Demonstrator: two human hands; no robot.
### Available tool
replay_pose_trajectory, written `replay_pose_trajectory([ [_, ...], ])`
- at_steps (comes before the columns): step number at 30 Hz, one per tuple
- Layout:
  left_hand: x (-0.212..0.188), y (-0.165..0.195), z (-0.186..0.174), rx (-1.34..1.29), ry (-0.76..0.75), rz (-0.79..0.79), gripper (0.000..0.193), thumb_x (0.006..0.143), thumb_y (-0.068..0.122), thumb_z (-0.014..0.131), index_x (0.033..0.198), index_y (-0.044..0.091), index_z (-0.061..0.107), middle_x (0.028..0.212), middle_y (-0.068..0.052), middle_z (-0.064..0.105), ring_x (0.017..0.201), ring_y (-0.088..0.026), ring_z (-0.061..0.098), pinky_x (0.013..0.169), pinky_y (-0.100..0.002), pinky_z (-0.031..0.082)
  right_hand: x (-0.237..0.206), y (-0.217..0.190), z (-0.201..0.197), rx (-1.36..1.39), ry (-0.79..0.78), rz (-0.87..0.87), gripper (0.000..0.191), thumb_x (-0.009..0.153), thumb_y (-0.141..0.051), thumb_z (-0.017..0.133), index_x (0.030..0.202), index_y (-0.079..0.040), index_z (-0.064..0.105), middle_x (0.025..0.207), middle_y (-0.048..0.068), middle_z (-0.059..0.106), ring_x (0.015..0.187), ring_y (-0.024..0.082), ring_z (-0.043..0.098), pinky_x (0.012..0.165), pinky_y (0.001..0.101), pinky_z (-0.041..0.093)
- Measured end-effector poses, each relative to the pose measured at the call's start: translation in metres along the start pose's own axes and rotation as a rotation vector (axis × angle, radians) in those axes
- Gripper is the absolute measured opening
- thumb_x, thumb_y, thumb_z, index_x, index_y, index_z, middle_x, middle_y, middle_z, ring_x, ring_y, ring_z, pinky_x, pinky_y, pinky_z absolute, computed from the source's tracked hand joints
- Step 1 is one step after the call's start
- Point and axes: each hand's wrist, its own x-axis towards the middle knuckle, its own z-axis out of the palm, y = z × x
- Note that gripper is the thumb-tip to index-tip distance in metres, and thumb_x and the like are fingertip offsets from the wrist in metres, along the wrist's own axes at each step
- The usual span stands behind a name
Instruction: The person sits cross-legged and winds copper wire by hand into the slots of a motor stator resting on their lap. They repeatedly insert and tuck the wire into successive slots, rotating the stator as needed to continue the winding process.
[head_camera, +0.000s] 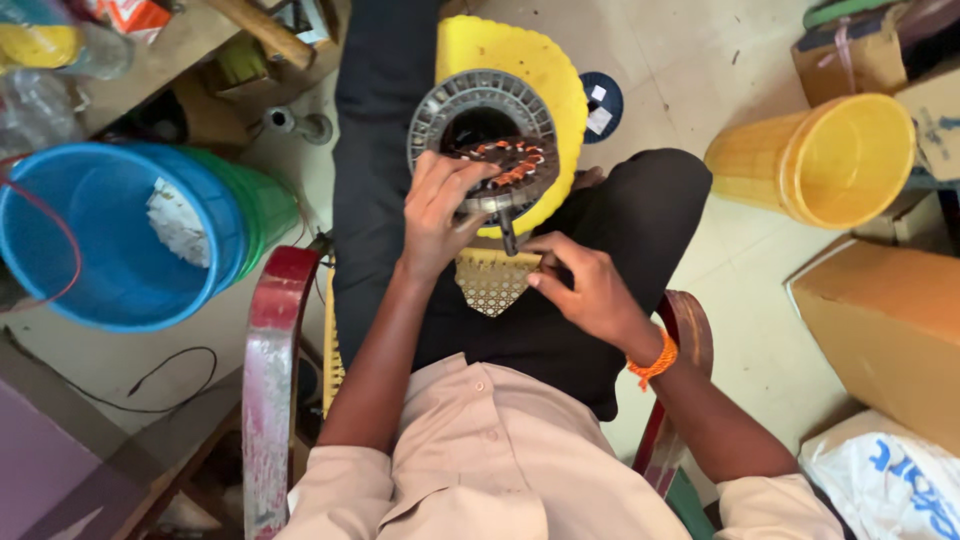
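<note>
The wound motor stator (505, 165) is gripped by the left hand (440, 205), fingers curled over it; at five o'clock, its shaft (508, 235) is pinched by the right hand (585, 285).

Around the motor stator (495, 150) on your lap you have little room: the yellow stool (545, 70) sits right behind it, and your thighs close in both sides. Left of the stator, the blue bucket (110, 240) and the red chair arm (275, 330) block the way. Right of it, bare floor (680, 90) lies open up to the tipped yellow bucket (820, 160) and the cardboard box (890, 320).
</note>
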Motion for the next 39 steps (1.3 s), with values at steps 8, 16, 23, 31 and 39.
replay_pose_trajectory([
  [8,0.002,0.002,-0.002,0.015,0.011,0.021,0.055,0.059,-0.009,0.083,0.111,0.002,0.069,0.104,-0.008,0.070,0.093,-0.029,0.061,0.082,-0.039,0.051,-0.003,0.018,-0.043,-0.201,0.173,-0.118,0.016,0.092,-0.007,0.072,0.107,-0.002,0.070,0.099,0.014,0.074,0.093,0.029,0.073,0.080,0.0357,0.055],
  [16,0.001,0.005,-0.001,0.029,0.035,0.014,0.052,0.061,-0.009,0.083,0.110,0.003,0.069,0.103,-0.008,0.070,0.092,-0.028,0.062,0.082,-0.038,0.051,0.000,0.024,-0.049,-0.106,0.102,-0.079,0.009,0.089,-0.005,0.069,0.097,-0.001,0.071,0.089,0.012,0.074,0.079,0.025,0.074,0.073,0.0328,0.057],
  [23,0.001,0.005,-0.002,0.035,0.008,0.011,0.057,0.060,-0.011,0.079,0.114,0.002,0.068,0.106,-0.009,0.070,0.093,-0.029,0.062,0.084,-0.039,0.051,-0.018,0.015,0.003,0.152,0.027,0.244,0.011,0.093,-0.009,0.068,0.096,0.000,0.073,0.076,0.010,0.075,0.066,0.015,0.073,0.062,0.0309,0.056],
  [31,0.002,0.007,-0.004,0.030,0.004,0.014,0.058,0.059,-0.010,0.082,0.114,0.002,0.068,0.106,-0.009,0.069,0.093,-0.029,0.062,0.083,-0.039,0.051,-0.030,0.007,0.014,0.180,0.015,0.091,0.017,0.092,-0.009,0.069,0.106,0.001,0.070,0.088,0.010,0.076,0.079,0.013,0.074,0.072,0.0291,0.057],
  [39,-0.005,0.000,-0.001,0.059,0.045,0.043,0.049,0.065,-0.007,0.085,0.110,0.000,0.068,0.102,-0.008,0.071,0.089,-0.027,0.062,0.080,-0.037,0.050,0.006,0.007,-0.032,0.006,-0.050,0.135,0.017,0.092,-0.013,0.067,0.104,-0.002,0.073,0.085,0.012,0.075,0.073,0.021,0.076,0.070,0.0333,0.058],
])
